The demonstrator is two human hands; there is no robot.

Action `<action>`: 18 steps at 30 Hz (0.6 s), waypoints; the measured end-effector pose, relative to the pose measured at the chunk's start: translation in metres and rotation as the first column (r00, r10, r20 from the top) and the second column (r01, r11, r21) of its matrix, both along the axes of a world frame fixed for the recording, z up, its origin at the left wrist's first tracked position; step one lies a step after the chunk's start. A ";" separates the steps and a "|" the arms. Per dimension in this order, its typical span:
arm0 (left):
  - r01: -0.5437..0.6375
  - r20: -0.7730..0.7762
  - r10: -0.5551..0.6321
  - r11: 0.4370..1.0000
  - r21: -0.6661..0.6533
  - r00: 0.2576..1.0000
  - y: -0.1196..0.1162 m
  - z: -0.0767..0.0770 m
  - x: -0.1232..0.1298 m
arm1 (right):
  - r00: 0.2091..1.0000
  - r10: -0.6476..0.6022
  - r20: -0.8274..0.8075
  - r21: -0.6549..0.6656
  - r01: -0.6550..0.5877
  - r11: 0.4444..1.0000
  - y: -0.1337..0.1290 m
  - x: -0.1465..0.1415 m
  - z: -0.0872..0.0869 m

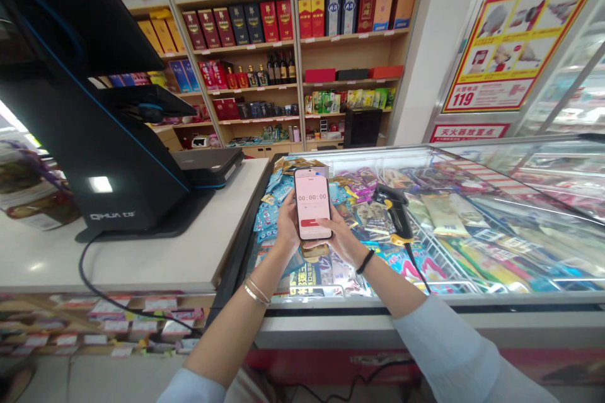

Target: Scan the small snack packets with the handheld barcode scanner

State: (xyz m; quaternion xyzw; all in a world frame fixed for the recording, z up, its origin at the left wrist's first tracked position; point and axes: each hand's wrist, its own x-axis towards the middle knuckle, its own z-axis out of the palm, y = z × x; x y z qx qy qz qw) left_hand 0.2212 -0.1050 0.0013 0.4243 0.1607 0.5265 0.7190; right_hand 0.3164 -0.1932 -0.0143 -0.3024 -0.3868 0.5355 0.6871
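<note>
A smartphone [312, 208] is held upright over a glass-topped freezer, its screen lit with a timer at 00:00:00 and a red button. My left hand [287, 220] grips its left edge, fingers wrapped behind it. At its lower right side, my right hand [343, 236] also holds the phone, with the thumb over the red button. A black and yellow barcode scanner [397, 214] lies on the freezer to the right of my right hand, its cord running toward me. Below the phone, colourful ice cream packets [331, 269] show inside the freezer.
On the left, a white counter [231, 227] carries a black checkout terminal [127, 182] and plastic jars [35, 195]. Behind stand shelves [255, 44] of boxed bottles. A red fire-safety poster [520, 38] hangs at right. The freezer's front rim [331, 330] runs below my forearms.
</note>
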 end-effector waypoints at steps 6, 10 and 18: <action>0.004 0.006 -0.004 0.999 -0.043 1.000 0.001 -0.003 0.000 | 0.999 -0.004 -0.037 -0.020 0.004 1.000 0.003 0.000 -0.002; 0.011 0.002 -0.011 0.999 -0.031 1.000 0.001 -0.003 -0.001 | 0.999 0.002 -0.044 -0.040 -0.003 0.999 0.004 0.001 -0.002; 0.023 0.030 -0.022 0.999 -0.040 0.999 -0.002 0.001 -0.001 | 0.999 0.018 -0.037 -0.050 -0.020 0.999 0.007 0.001 -0.002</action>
